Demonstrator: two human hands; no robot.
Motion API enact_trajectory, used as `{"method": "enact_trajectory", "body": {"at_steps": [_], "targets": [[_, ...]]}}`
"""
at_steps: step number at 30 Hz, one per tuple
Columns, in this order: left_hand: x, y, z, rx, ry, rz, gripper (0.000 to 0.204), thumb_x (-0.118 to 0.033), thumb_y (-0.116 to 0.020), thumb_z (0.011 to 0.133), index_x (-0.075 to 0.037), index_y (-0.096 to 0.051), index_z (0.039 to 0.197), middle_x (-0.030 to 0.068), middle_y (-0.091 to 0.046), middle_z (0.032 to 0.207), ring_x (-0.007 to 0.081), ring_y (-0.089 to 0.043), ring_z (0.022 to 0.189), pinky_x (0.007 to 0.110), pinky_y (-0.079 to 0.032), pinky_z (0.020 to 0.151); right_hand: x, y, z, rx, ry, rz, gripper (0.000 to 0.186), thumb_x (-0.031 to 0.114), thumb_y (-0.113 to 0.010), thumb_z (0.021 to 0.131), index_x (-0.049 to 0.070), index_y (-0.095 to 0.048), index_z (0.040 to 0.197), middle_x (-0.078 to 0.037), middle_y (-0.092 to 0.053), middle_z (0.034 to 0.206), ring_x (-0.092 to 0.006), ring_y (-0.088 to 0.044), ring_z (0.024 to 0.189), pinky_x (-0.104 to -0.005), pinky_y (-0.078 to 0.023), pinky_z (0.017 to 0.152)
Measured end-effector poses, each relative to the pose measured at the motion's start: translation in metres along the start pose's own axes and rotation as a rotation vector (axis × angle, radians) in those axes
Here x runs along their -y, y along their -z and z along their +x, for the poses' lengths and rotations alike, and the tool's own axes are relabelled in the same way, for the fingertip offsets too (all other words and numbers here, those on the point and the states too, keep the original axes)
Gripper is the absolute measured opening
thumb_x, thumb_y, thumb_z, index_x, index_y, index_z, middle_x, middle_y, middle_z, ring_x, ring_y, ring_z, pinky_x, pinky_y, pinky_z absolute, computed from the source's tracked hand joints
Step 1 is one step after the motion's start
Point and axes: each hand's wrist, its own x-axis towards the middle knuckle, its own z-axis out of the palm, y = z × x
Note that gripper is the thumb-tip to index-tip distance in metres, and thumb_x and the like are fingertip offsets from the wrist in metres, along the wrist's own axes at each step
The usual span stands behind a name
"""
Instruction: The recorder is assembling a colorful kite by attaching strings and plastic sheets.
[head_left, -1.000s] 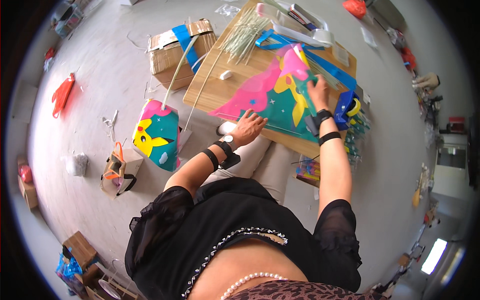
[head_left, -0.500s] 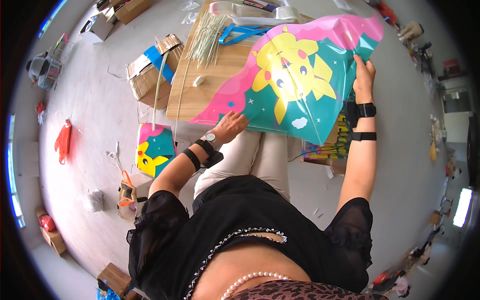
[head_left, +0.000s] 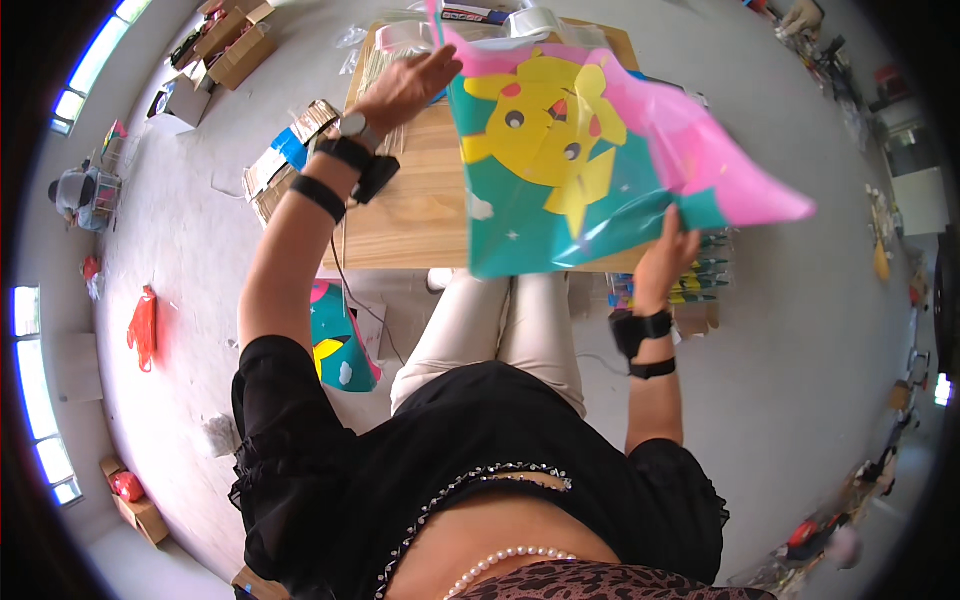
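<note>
Printed sheet (head_left: 550,140) aloft over a wooden table (head_left: 410,205)

Nearest are the person's black top (head_left: 480,430) and pale trousers (head_left: 490,340). Beyond the knees, the right hand (head_left: 667,258) has its fingers closed on the sheet's lower edge, near the pink point that stretches rightward past the tabletop. The sheet, teal and pink with a yellow cartoon figure, spreads between both hands, bent and tilted above the table. Farther up, the left hand (head_left: 410,90) is at the sheet's upper left edge, fingers extended; whether they pinch it cannot be told.

Below the table's near left corner stands a similarly printed teal piece (head_left: 345,345). A cardboard box (head_left: 268,180) with blue tape is just left of the table. At its far end is a whitish plastic tray (head_left: 404,38), partly hidden by the sheet. Farther off, a red plastic bag (head_left: 143,330) lies on the floor (head_left: 185,260), and open cartons (head_left: 240,55) stand at the upper left.
</note>
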Motion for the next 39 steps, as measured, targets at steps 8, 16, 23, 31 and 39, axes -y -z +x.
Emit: {"method": "enact_trajectory", "body": {"at_steps": [8,16,23,31,39], "targets": [[0.053,-0.039,0.072,0.001,-0.185,0.173,0.036,-0.009,-0.061,0.099,0.006,-0.061,0.131,0.0256,-0.063,0.139,0.0396,-0.068,0.120,0.044,-0.060,0.100,-0.117,-0.018,-0.141,0.135,-0.508,0.163,0.041,0.023,-0.076,0.104,-0.002,-0.063,0.134,-0.010,-0.070,0.126,-0.0207,-0.069,0.113,-0.0394,-0.063,0.094],[0.088,-0.063,0.091,-0.043,0.078,0.059,0.020,-0.011,-0.059,0.100,0.003,-0.064,0.113,0.0204,-0.063,0.118,0.0369,-0.066,0.110,0.047,-0.059,0.095,-0.146,-0.070,-0.152,0.346,-0.848,0.382,0.033,0.023,-0.064,0.112,-0.005,-0.061,0.130,-0.019,-0.074,0.118,-0.0310,-0.078,0.106,-0.0407,-0.065,0.097],[0.120,-0.026,0.076,0.093,0.158,0.538,0.015,-0.009,-0.061,0.091,-0.002,-0.065,0.103,0.0163,-0.062,0.109,0.0315,-0.064,0.108,0.043,-0.057,0.093,-0.171,-0.068,-0.108,0.380,-1.009,0.354,0.036,0.023,-0.067,0.110,-0.009,-0.058,0.124,-0.027,-0.075,0.116,-0.0345,-0.079,0.104,-0.0410,-0.066,0.097],[0.081,0.017,0.041,0.057,0.197,0.381,0.023,-0.007,-0.063,0.088,0.004,-0.069,0.107,0.0190,-0.064,0.114,0.0340,-0.064,0.111,0.043,-0.056,0.095,-0.196,-0.075,-0.060,0.537,-1.129,0.247,0.029,0.027,-0.067,0.110,-0.002,-0.062,0.113,-0.025,-0.079,0.106,-0.0331,-0.080,0.097,-0.0390,-0.067,0.091],[-0.034,-0.007,0.060,0.048,0.029,0.079,0.030,-0.012,-0.071,0.091,0.010,-0.067,0.111,0.0215,-0.061,0.128,0.0376,-0.062,0.121,0.043,-0.055,0.103,-0.184,-0.070,-0.043,0.641,-1.119,0.063,0.037,0.025,-0.071,0.107,-0.009,-0.065,0.120,-0.025,-0.078,0.116,-0.0325,-0.080,0.105,-0.0340,-0.066,0.092]]}}
